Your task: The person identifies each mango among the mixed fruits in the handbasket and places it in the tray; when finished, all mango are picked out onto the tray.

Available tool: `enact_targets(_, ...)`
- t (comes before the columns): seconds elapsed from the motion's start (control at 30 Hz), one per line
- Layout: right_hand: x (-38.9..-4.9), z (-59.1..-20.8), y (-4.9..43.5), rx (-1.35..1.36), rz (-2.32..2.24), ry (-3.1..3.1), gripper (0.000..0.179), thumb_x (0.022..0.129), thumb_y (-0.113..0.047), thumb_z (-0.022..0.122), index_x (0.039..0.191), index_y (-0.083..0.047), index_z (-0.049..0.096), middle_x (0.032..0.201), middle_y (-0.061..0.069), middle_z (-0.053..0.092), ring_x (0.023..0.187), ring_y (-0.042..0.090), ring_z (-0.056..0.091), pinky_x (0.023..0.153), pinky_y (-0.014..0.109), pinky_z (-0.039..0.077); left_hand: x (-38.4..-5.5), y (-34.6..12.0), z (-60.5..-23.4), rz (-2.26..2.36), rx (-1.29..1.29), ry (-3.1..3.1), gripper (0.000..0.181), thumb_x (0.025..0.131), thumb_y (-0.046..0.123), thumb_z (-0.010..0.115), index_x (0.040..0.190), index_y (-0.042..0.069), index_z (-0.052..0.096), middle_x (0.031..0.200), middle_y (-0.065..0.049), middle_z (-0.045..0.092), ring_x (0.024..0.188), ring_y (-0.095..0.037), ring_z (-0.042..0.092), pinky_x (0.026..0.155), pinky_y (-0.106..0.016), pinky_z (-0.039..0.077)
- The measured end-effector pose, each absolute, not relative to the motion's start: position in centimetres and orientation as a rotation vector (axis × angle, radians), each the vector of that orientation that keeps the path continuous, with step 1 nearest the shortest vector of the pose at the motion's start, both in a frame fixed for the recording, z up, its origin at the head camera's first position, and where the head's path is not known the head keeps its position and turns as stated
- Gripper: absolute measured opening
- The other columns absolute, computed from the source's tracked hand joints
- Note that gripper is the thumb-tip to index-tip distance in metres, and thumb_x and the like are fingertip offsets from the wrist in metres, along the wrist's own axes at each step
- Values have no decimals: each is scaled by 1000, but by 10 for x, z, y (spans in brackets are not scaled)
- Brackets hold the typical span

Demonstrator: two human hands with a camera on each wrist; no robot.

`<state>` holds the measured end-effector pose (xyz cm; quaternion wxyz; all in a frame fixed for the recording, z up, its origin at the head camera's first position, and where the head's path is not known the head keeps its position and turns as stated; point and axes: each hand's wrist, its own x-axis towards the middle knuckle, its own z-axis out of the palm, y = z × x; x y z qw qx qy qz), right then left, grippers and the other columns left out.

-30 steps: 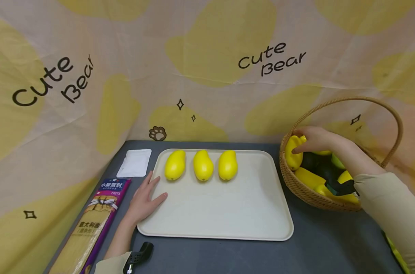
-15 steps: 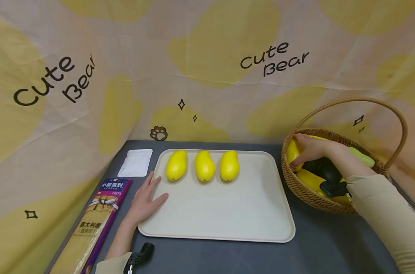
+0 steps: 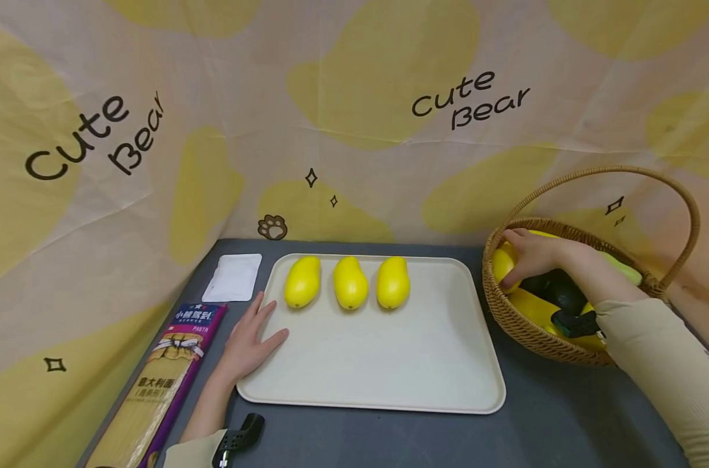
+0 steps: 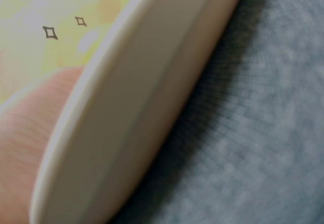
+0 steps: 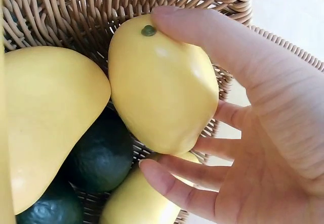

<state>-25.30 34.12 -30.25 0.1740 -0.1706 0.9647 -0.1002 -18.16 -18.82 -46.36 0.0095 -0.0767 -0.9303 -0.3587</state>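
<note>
My right hand (image 3: 532, 253) reaches into a wicker basket (image 3: 515, 331) on the right and grips a yellow mango (image 5: 162, 82) at its left end. In the right wrist view the thumb lies by the mango's green stem spot, with the other fingers along its far side. My left hand (image 3: 251, 344), fingers spread, rests on the left edge of a cream tray (image 3: 366, 364). Three mangoes stand in a row along its back: a left mango (image 3: 302, 281), a middle mango (image 3: 350, 283) and a right mango (image 3: 393, 283).
Around the gripped mango lie another mango (image 5: 50, 113), dark green avocado-like fruits (image 5: 101, 153) and a pale green item (image 3: 622, 268). The basket's handle (image 3: 608, 169) arches overhead. Left of the tray are a pasta pack (image 3: 155, 390) and a white packet (image 3: 232, 277).
My right hand has moved lower into the basket, with its thumb farther down the mango; the mango sits deeper behind the rim. My left hand and the tray's mangoes stay in place.
</note>
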Motion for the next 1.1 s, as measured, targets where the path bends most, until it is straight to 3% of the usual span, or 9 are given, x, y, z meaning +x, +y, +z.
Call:
enact_targets(0.17,-252,-303,342,-476,-305,2721,87,66,-42,85,123,0,35,108,18,46,94,31,49,79,42,44,-181,-186,-463,-1128,-242,-2907,71,92,37,64,150,6,37,162,-14,10,143,-45,15,107,-72,11)
enact_targets(0.3,-250,-304,348,-490,-329,2704,94,67,-43,85,130,3,32,117,23,45,101,33,48,85,46,44,-181,-185,-463,-1129,-243,-2911,71,92,37,65,150,6,37,162,-14,10,143,-45,15,107,-72,11)
enact_targets(0.47,-245,-300,354,-505,-373,2693,102,69,-43,84,140,4,29,136,31,37,117,41,43,97,59,39,-181,-185,-464,-1132,-248,-2910,71,92,37,65,150,6,37,162,-14,9,143,-45,15,107,-72,11)
enact_targets(0.6,-239,-293,358,-510,-415,2710,102,71,-44,83,144,2,29,143,32,30,125,46,36,99,65,36,-182,-185,-463,-1133,-245,-2913,71,92,38,65,150,6,37,163,-14,9,143,-45,14,108,-71,10)
enact_targets(0.9,-215,-277,368,-608,-507,2794,95,77,-40,81,146,1,30,146,29,29,126,46,37,95,64,41,-182,-186,-461,-1117,-233,-2921,71,92,39,64,149,6,37,163,-14,9,143,-46,14,107,-72,10)
enact_targets(1.1,-193,-272,370,-609,-740,2805,93,79,-27,82,149,-1,25,146,26,26,123,46,40,88,51,52,-182,-187,-461,-1120,-230,-2921,71,92,38,64,149,6,38,163,-14,8,143,-46,14,107,-72,9)
